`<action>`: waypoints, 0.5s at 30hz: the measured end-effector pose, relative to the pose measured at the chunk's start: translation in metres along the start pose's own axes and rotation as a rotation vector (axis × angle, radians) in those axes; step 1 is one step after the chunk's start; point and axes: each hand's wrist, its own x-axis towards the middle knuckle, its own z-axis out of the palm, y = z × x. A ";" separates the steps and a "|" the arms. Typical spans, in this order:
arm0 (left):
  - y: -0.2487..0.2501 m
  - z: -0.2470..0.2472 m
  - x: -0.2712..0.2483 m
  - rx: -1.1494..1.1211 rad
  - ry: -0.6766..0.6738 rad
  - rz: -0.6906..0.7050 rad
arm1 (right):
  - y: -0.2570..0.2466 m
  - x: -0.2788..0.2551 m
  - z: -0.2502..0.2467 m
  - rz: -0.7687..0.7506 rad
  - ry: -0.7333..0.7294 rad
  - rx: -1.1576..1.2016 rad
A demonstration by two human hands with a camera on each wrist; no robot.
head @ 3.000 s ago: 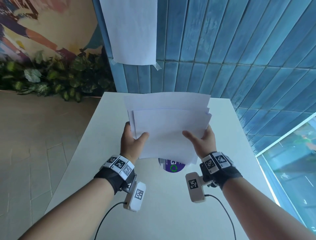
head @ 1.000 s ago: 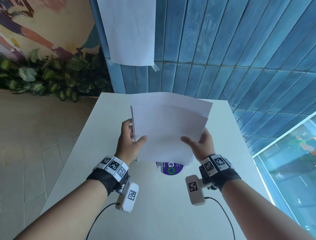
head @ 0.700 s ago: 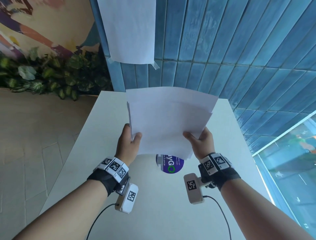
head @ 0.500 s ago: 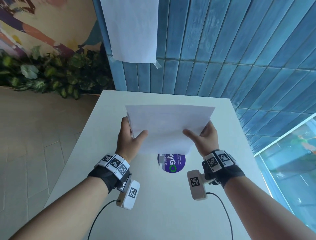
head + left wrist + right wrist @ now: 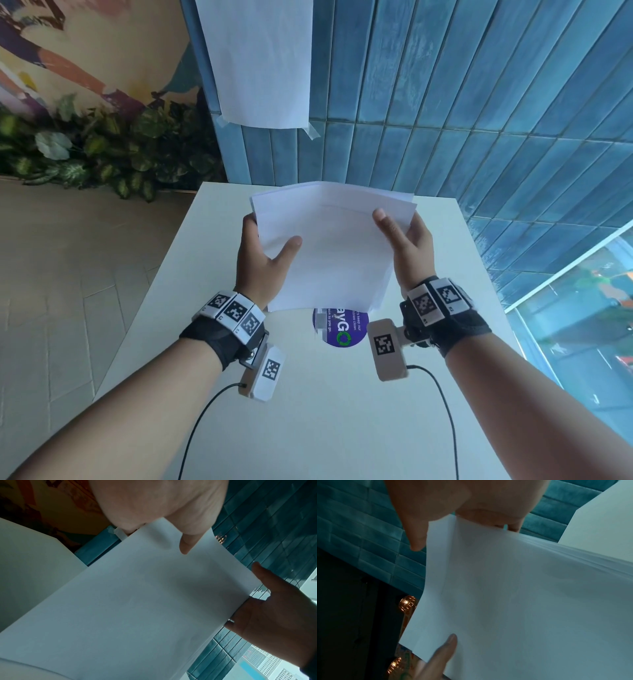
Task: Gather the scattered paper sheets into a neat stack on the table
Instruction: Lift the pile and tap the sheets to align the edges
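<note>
Both hands hold a bundle of white paper sheets (image 5: 329,246) above the white table (image 5: 308,411), the bundle tilted with its far edge raised toward the blue tiled wall (image 5: 479,85). The left hand (image 5: 263,260) grips the left edge, its thumb lying across the top sheet and its fingers hidden behind the bundle. The right hand (image 5: 407,243) pinches the right edge the same way, thumb on top and fingers underneath. In the right wrist view the far edges of the sheets (image 5: 539,588) fan out slightly, so they are not flush. Below the near edge of the bundle, a round purple sticker (image 5: 340,329) lies on the table, partly covered from the head view. 1 separate white sheet (image 5: 257,61) is taped to the wall beyond the table, and leafy plants (image 5: 96,150) run along the floor to the left.
</note>
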 end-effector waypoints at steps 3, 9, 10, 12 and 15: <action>-0.003 0.000 0.001 0.011 -0.008 -0.008 | -0.006 0.005 0.001 0.056 0.061 0.039; -0.016 -0.007 0.003 0.058 -0.060 -0.057 | -0.002 0.024 -0.001 0.124 0.122 -0.042; -0.021 -0.009 0.004 0.066 -0.078 -0.085 | 0.001 0.025 -0.001 0.132 0.127 -0.055; -0.031 -0.011 0.003 0.098 -0.128 -0.138 | 0.007 0.022 -0.002 0.158 0.145 -0.085; -0.037 -0.012 -0.003 0.110 -0.155 -0.172 | 0.012 0.015 -0.002 0.180 0.139 -0.093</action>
